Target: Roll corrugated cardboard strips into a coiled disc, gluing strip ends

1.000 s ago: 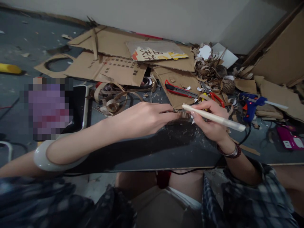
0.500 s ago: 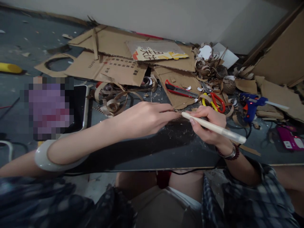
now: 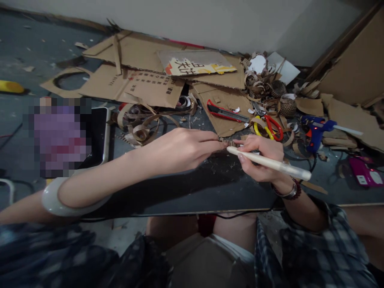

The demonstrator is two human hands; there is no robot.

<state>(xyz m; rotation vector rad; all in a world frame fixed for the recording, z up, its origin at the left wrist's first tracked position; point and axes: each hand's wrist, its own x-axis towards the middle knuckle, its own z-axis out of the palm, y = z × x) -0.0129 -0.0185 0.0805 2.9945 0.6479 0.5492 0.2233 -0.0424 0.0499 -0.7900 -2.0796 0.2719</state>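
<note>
A cream-coloured pen [image 3: 270, 161] with a translucent end is gripped between the thumb and fingers of my right hand [image 3: 261, 154]. Its other end points left, at my left fingertips. My left hand [image 3: 186, 148] reaches in from the left with its fingers pinched on a small ridged strip of corrugated cardboard [image 3: 231, 143], mostly hidden by the fingers. The strip spans the small gap between both hands, and right fingertips are at its right end. Just beyond the hands lie a red utility knife [image 3: 226, 112] and scissors [image 3: 273, 128] with red and yellow handles.
Cardboard sheets [image 3: 153, 86] and curled cardboard strips [image 3: 144, 128] cover the back of the dark table [image 3: 180, 196]. A blue glue gun [image 3: 316, 132] lies at right, near a magenta power socket [image 3: 366, 172]. A tablet-like device [image 3: 102, 136] lies left, partly blurred out.
The pen's left end has dropped slightly, and the pen lies flatter. More of the ridged cardboard strip shows between my hands. The view has shifted slightly.
</note>
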